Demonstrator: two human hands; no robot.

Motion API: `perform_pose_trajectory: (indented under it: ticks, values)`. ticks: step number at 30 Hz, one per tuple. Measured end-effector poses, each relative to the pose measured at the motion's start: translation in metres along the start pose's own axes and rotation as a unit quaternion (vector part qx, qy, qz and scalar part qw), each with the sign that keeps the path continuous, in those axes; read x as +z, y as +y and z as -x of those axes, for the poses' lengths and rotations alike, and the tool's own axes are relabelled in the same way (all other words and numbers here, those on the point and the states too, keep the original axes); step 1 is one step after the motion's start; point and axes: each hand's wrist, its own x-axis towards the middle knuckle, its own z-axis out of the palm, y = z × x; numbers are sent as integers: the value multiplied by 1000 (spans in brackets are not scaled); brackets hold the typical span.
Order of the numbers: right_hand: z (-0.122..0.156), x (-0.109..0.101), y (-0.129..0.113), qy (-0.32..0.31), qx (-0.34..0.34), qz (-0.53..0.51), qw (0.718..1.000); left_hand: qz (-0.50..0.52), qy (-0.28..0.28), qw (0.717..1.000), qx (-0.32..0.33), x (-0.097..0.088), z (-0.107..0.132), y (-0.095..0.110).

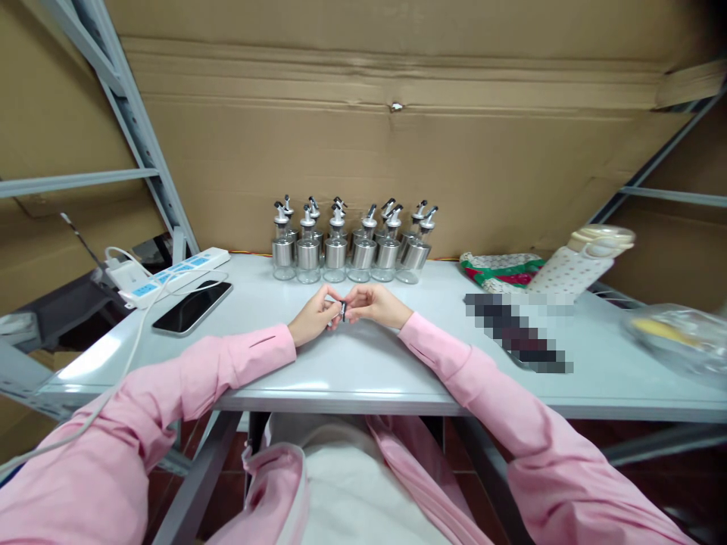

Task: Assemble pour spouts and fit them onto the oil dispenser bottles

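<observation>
Above the middle of the table, my left hand (316, 315) and my right hand (375, 305) meet at the fingertips. Pinched between them is a small black-and-silver piece (343, 310), mostly covered by the fingers, so its exact kind does not show. Both hands are closed on it. Just beyond them stand several glass oil bottles (335, 257) in two rows, with steel sleeves and silver-and-black pour spouts. The rightmost bottle in the front row (414, 257) appears tilted in this wide view.
A phone (193, 308) and a white power strip (176, 277) with cables lie at left. To the right are a patterned flask (573, 265), a green-and-red cloth bag (500, 271), a blurred-out dark object (516, 333) and a plastic-wrapped bowl (681, 341). Cardboard (391, 166) walls the back.
</observation>
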Motion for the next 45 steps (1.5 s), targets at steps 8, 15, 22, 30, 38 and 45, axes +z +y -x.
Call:
perform_pose_trajectory:
  ticks: [8, 15, 22, 30, 38, 45]
  values:
    - [1, 2, 3, 9, -31, 78, 996, -9, 7, 1000, -28, 2, 1, 4]
    - [3, 1, -1, -6, -44, 117, 992, 2, 2, 999, -33, 2, 3, 8]
    - [4, 0, -4, 15, -62, 152, 986, 11, 24, 999, -39, 1, 2, 8]
    - [1, -2, 0, 13, -62, 140, 988, 18, 17, 998, -51, 0, 1, 9]
    - [3, -2, -2, 2, -63, 157, 986, 29, -1, 999, -44, 0, 2, 9]
    - [4, -1, -4, -12, -58, 159, 985, 24, -2, 999, -47, 1, 2, 8]
